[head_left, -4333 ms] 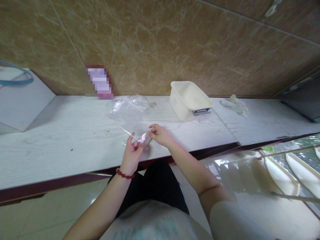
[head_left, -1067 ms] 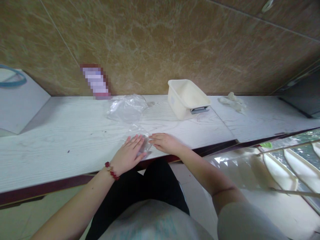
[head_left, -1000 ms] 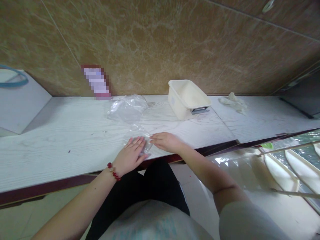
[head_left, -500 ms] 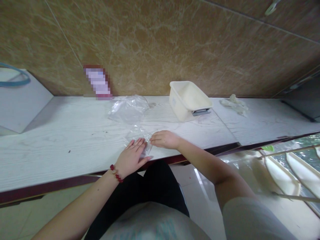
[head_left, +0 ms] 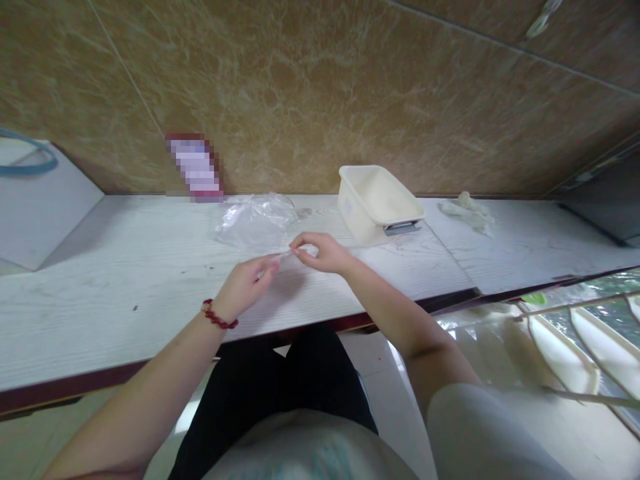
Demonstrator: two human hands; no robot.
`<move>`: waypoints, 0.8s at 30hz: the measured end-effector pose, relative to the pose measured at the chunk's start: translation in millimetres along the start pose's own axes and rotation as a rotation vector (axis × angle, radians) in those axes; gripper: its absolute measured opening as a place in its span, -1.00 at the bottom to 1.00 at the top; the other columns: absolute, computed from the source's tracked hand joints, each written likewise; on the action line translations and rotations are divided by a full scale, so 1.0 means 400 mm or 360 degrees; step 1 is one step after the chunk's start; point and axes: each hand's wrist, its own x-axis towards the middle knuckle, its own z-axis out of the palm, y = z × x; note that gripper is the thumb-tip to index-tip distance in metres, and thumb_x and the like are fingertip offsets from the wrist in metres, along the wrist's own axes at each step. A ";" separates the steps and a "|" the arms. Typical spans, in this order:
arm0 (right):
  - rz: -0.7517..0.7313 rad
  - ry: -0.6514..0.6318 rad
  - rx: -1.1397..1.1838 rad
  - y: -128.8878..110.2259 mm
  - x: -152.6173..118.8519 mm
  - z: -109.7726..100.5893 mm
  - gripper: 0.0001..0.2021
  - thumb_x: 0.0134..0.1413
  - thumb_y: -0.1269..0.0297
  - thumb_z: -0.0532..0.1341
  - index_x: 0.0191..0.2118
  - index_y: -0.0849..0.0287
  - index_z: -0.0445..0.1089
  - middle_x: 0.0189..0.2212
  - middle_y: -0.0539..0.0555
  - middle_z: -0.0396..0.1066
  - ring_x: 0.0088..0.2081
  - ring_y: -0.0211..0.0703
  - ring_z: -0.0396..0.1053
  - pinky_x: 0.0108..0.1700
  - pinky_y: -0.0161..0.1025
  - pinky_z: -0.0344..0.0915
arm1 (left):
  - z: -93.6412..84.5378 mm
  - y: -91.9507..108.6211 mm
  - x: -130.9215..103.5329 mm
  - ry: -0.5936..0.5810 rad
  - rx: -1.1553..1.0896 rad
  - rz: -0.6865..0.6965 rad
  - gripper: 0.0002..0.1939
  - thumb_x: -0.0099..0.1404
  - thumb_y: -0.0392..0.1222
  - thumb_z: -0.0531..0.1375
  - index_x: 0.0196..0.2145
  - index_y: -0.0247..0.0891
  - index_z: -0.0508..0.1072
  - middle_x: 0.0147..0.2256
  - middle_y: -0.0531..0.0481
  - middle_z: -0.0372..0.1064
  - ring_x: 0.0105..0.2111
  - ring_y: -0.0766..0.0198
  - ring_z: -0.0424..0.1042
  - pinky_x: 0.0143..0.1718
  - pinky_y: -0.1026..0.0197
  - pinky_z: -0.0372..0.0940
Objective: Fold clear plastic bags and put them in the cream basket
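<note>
A small clear plastic bag [head_left: 285, 256] is held between my two hands, just above the worktop, and little of it shows. My left hand [head_left: 249, 281], with a red bead bracelet at the wrist, is closed on its left side, thumb against fingers. On its right side, my right hand [head_left: 323, 252] pinches it between thumb and fingertips, the two making a ring. Behind my hands, a larger crumpled clear plastic sheet or bag [head_left: 256, 219] lies on the white wood-grain worktop [head_left: 165, 267]. Beyond my right hand stands a cream plastic bin [head_left: 367, 207] with a grey clip.
A crumpled whitish cloth or glove [head_left: 469, 212] lies to the right. At the far left stands a white box [head_left: 45, 207] with a blue loop. The brown marbled wall [head_left: 280, 100] borders the back. Cream trays [head_left: 563, 347] on a rack are at the lower right.
Both hands have risen from the worktop and moved a little away from me. The small bag, flat under them before, is now lifted and pinched between them.
</note>
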 end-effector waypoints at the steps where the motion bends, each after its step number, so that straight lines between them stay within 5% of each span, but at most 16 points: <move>1: 0.0125 0.0072 0.0172 0.000 0.020 -0.008 -0.81 0.05 0.20 0.03 -0.34 0.19 0.29 -0.36 0.02 0.34 -0.27 -0.28 0.30 -0.17 -0.26 0.24 | -0.018 0.005 0.022 0.0020 -0.0148 -0.0077 -0.63 0.20 0.00 0.00 -0.20 -0.26 0.44 -0.22 -0.06 0.43 -0.14 0.13 0.35 -0.03 0.11 0.17; 5: 0.0649 0.0097 0.0875 0.020 0.087 -0.020 -0.59 0.13 -0.01 -0.15 -0.28 0.20 0.25 -0.40 0.03 0.32 -0.35 -0.29 0.32 -0.33 -0.31 0.29 | -0.064 0.017 0.111 0.0035 -0.0898 -0.0309 -0.67 0.11 -0.01 0.13 -0.30 -0.34 0.45 -0.31 -0.08 0.44 -0.23 0.16 0.38 -0.12 0.10 0.23; 9: 0.0850 -0.0008 0.1286 0.055 0.115 0.000 -0.61 0.08 -0.06 -0.07 -0.26 0.18 0.22 -0.44 0.02 0.33 -0.41 -0.28 0.32 -0.40 -0.29 0.33 | -0.065 -0.004 0.181 -0.0097 -0.1557 -0.0575 -0.78 0.11 -0.16 0.14 -0.35 -0.39 0.41 -0.41 -0.07 0.44 -0.34 0.22 0.41 -0.21 0.11 0.29; 15: 0.0934 -0.0227 0.1416 0.121 0.101 0.042 -0.67 -0.14 0.06 0.22 -0.30 0.16 0.22 -0.49 -0.07 0.30 -0.51 -0.37 0.26 -0.51 -0.41 0.27 | -0.017 -0.078 0.208 0.0020 -0.1618 -0.0809 -0.89 0.11 -0.22 0.14 -0.45 -0.33 0.39 -0.45 -0.04 0.44 -0.35 0.26 0.41 -0.23 0.21 0.28; 24: 0.0920 0.0239 0.1292 0.184 0.095 0.091 -0.65 -0.20 0.04 0.24 -0.35 0.17 0.20 -0.58 -0.12 0.17 -0.62 -0.44 0.10 -0.66 -0.49 0.03 | 0.007 -0.109 0.194 -0.0300 -0.1944 -0.0848 -0.72 0.24 -0.09 -0.01 -0.28 -0.34 0.38 -0.41 -0.09 0.43 -0.42 0.27 0.42 -0.37 0.23 0.33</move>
